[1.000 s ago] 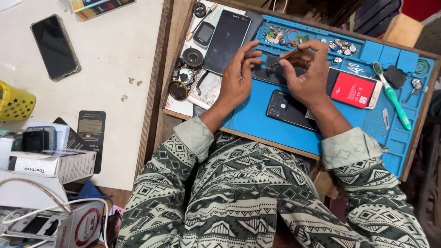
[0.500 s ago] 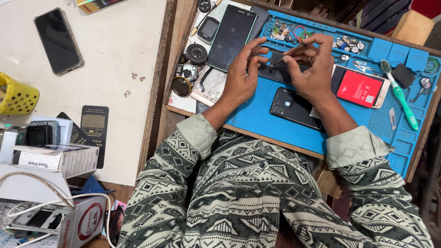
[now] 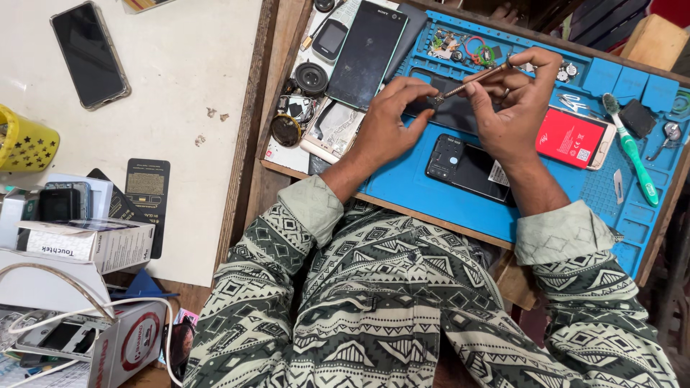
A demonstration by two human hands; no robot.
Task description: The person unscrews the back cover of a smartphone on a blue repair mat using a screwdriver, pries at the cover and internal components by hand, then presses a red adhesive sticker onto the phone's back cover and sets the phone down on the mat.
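Workbench shot from above, going big to small. White tabletop [image 3: 180,86] takes up the left side, with a black smartphone [image 3: 90,54] lying face up near its top edge, a yellow perforated basket [image 3: 25,144] at the far left and some white cardboard boxes [image 3: 86,244] stacked at the lower left.

To the right is a blue silicone repair mat [image 3: 431,194] on a wooden board, and that's where both hands are. A big dark phone screen [image 3: 370,54] lies just off the mat's top left corner, next to a small dark phone [image 3: 330,37] and a round black lens-like part [image 3: 311,77].

On the mat, a black phone with its back cover off [image 3: 467,162] sits just below the hands, partly under the right wrist. A red phone battery [image 3: 573,138] is to the right of it, and a green toothbrush [image 3: 631,147] lies further right, well apart from the hands.

Left hand [image 3: 388,122] has its fingers curled down, fingertips pressed on a dark flat part [image 3: 456,111] on the mat and touching the tool's tip. Right hand [image 3: 514,108] is pinching a thin screwdriver [image 3: 471,80] between thumb and fingers, the shaft slanting down-left toward the left fingertips. Can't tell exactly what the tip touches.
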